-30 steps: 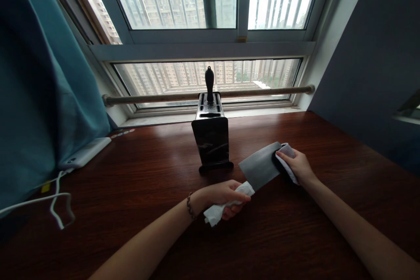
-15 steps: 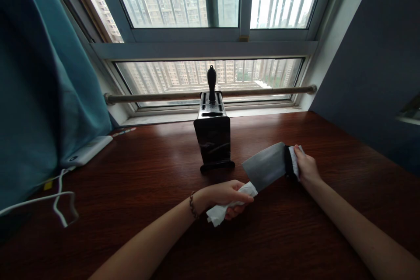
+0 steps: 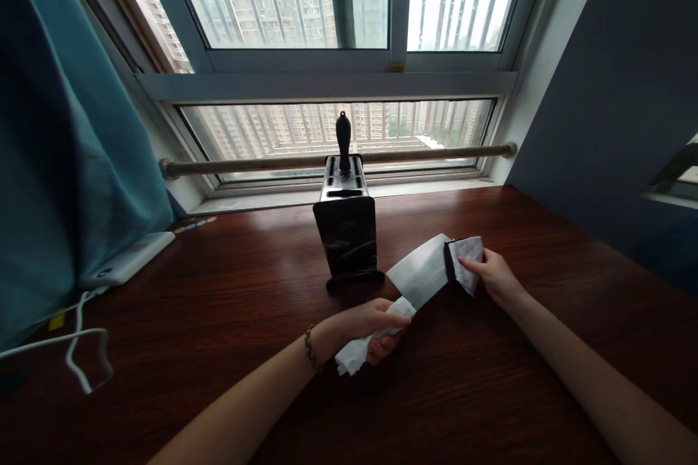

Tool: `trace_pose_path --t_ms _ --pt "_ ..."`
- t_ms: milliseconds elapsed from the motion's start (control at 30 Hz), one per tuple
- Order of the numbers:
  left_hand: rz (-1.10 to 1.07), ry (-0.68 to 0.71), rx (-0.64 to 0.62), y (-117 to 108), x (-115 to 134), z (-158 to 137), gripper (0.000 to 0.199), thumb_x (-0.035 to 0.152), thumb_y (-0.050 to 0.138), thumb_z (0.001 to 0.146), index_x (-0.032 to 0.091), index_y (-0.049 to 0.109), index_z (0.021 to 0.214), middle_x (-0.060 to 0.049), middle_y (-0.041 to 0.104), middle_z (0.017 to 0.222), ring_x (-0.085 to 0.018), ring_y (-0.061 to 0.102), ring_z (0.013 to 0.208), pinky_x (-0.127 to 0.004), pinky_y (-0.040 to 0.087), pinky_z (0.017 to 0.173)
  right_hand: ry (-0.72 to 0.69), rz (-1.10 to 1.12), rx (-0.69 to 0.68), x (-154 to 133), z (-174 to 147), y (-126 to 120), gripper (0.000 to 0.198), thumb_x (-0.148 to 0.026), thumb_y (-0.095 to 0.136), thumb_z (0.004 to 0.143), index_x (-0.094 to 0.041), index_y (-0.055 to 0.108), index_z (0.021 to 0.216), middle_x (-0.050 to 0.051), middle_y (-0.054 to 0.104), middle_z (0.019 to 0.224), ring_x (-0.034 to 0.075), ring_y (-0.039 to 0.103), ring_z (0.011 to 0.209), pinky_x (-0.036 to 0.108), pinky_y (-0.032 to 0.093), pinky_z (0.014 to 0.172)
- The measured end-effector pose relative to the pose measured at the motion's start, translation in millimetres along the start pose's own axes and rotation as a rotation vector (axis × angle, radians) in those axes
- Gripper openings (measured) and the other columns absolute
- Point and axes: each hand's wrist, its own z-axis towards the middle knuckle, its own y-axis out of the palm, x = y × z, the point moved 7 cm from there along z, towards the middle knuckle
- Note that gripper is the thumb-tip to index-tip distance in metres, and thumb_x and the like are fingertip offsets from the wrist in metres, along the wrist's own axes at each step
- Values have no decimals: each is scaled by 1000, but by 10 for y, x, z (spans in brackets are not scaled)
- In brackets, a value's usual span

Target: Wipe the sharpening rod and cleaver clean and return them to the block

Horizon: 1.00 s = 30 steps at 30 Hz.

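Observation:
A kitchen cleaver (image 3: pixel 419 271) is held slantwise over the table, its broad grey blade pointing up and to the right. My left hand (image 3: pixel 382 323) is closed around its handle, which is wrapped in white paper (image 3: pixel 353 356). At the blade's far end is a white cloth pad (image 3: pixel 467 261) with a black edge, pinched between the thumb and fingers of my right hand (image 3: pixel 495 276). The pad hides the blade's tip. Behind the blade stands a knife block (image 3: pixel 347 240) with a dark front and slotted metal top; one black-handled tool (image 3: pixel 343 142) stands upright in it.
The brown wooden table (image 3: pixel 245 283) reaches back to a window with a horizontal rail (image 3: pixel 262 164). At the left lie a white power strip (image 3: pixel 128 261) and a white cable (image 3: pixel 81 363), beside a blue curtain (image 3: pixel 125 123). A grey wall (image 3: pixel 589 102) rises on the right.
The cloth pad has turned and spread, showing more of its white face at the blade's end. My right hand has shifted slightly left. The blade looks brighter. The whole view has moved a little.

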Motion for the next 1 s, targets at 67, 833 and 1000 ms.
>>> trace_pose_path --t_ms 67,833,1000 --pt "1 -11 -4 7 -4 0 29 38 59 79 18 39 76 5 39 52 -4 32 37 -16 32 32 -7 -22 72 36 27 -78 43 -24 84 47 -7 66 82 11 67 83 19 62 68 24 51 59" --pt "159 50 65 37 20 -12 29 40 59 78 18 41 81 5 43 51 -7 40 37 -17 32 35 110 320 40 0 12 0 26 -9 76 62 -5 65 86 11 67 82 18 63 64 25 55 57" --pt "141 7 165 -1 -27 3 51 67 45 76 17 45 87 3 46 54 -8 42 38 -18 34 33 68 384 30 6 10 20 30 -11 80 55 -9 65 82 6 68 78 15 63 62 22 55 57"
